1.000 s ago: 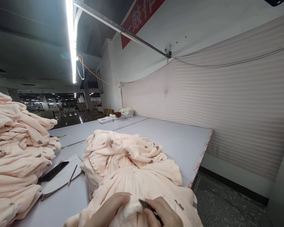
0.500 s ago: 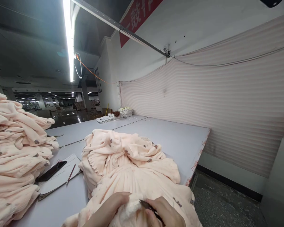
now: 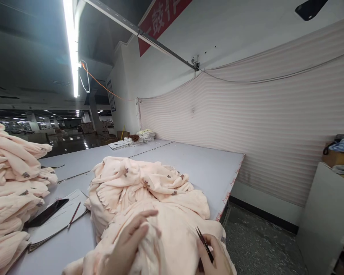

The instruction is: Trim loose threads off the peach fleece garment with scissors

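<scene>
Right grip (image 3: 215,258) over grey table (image 3: 195,168)

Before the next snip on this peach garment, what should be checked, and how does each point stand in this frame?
1. Left hand flat on the peach garment, fingers spread: ok.
2. Right hand holds the thread snips, tips pointing up, off the cloth: ok.
3. Snip blades open or closed: cannot tell.
4. Left fingers apart from the blades: ok.
5. Loose thread to trim in sight: cannot tell.
6. Phone and pen on the papers, apart from the garment: ok.
</scene>
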Action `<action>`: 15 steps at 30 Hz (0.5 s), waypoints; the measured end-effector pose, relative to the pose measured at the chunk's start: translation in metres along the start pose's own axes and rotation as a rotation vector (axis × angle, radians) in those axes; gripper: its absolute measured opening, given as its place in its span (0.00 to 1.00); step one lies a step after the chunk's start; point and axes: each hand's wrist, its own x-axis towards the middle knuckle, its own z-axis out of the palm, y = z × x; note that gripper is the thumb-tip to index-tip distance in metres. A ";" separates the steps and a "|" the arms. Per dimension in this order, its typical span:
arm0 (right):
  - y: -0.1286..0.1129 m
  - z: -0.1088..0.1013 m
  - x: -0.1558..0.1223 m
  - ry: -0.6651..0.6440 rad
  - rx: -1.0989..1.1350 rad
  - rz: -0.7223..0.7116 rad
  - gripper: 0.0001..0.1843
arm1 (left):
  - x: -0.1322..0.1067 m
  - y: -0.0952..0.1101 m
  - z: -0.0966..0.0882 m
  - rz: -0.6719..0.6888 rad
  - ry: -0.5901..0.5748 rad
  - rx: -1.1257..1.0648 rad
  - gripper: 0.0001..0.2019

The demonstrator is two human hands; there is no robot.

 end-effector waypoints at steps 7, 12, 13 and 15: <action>0.012 0.007 0.004 -0.218 0.561 0.300 0.25 | 0.004 -0.001 0.073 0.152 -0.426 0.817 0.13; 0.041 -0.003 -0.003 -0.165 0.520 0.315 0.28 | 0.005 -0.009 -0.001 0.071 -0.165 0.196 0.12; 0.045 -0.003 -0.005 -0.166 0.501 0.336 0.30 | 0.007 -0.010 -0.021 0.027 -0.069 0.176 0.13; 0.048 -0.001 -0.011 -0.193 0.466 0.372 0.31 | 0.010 -0.014 -0.055 0.030 0.039 0.313 0.19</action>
